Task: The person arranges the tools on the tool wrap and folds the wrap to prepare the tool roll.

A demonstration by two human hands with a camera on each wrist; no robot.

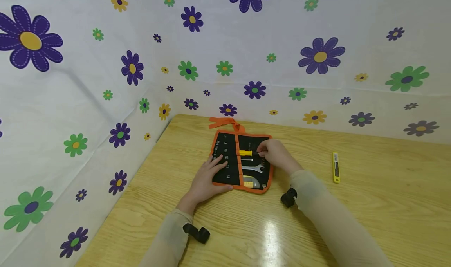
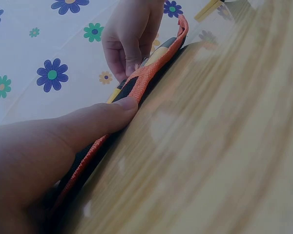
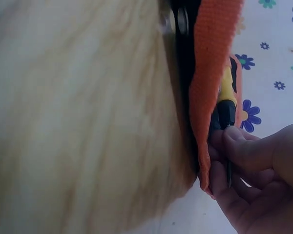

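A black tool pouch [image 1: 230,143] with orange trim lies unfolded on the table. My left hand [image 1: 206,181] rests on its left half, fingers spread, with the thumb [image 2: 105,114] along the near orange edge. At the right half, my right hand [image 1: 276,153] pinches the thin metal shaft of a screwdriver [image 3: 227,109]. The screwdriver's yellow handle [image 1: 246,153] points left, its end behind the pouch's middle orange band. Below it in the pouch are a thin metal rod [image 1: 247,159], an open-ended wrench [image 1: 253,168] and a yellow-and-grey cutter [image 1: 251,181].
A slim yellow tool [image 1: 336,167] with a printed label lies on the wooden table [image 1: 387,204], right of the pouch. An orange tie strap [image 1: 225,121] trails from the pouch's far edge. Flower-patterned sheeting [image 1: 218,32] stands behind and on the left.
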